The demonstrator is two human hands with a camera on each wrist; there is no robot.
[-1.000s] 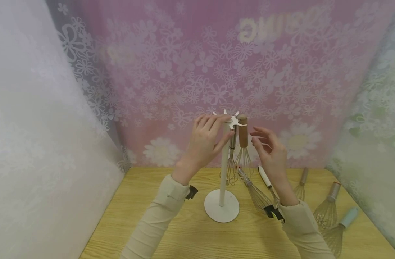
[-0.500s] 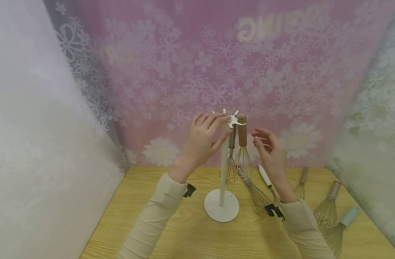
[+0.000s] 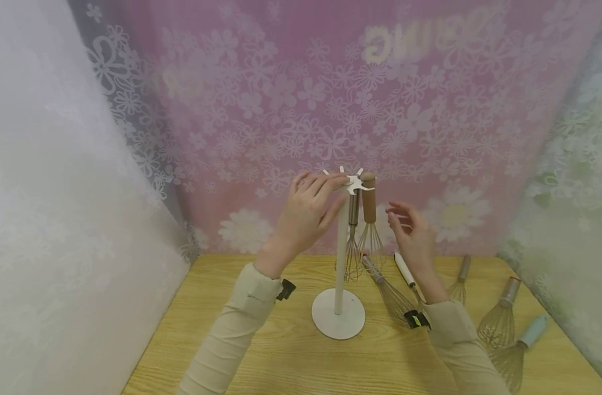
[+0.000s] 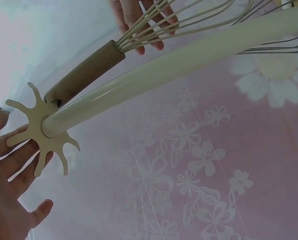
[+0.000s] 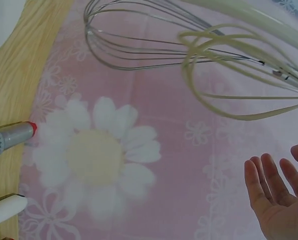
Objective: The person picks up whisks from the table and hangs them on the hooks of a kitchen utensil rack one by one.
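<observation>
On the pink backdrop (image 3: 281,137), toward one o'clock in my head view, I see pale letters (image 3: 419,41): seemingly a G, then an N, the rest too blurred. A fainter patch (image 3: 182,82) toward ten o'clock I can't read.

On the yellow wood-grain table (image 3: 281,362), a white round-based stand (image 3: 339,274) bears a brown wooden-handled whisk (image 3: 369,208) and a silver metal whisk (image 3: 353,214) hanging at three o'clock. From its base, a red-tipped silver whisk (image 3: 387,288) and a white-handled whisk (image 3: 404,270) lie at two, a grey-handled whisk (image 3: 461,278) between two and three, a broad red-ended wire whisk (image 3: 505,303) at three, and a pale-blue-handled whisk (image 3: 524,342) just past three.
</observation>
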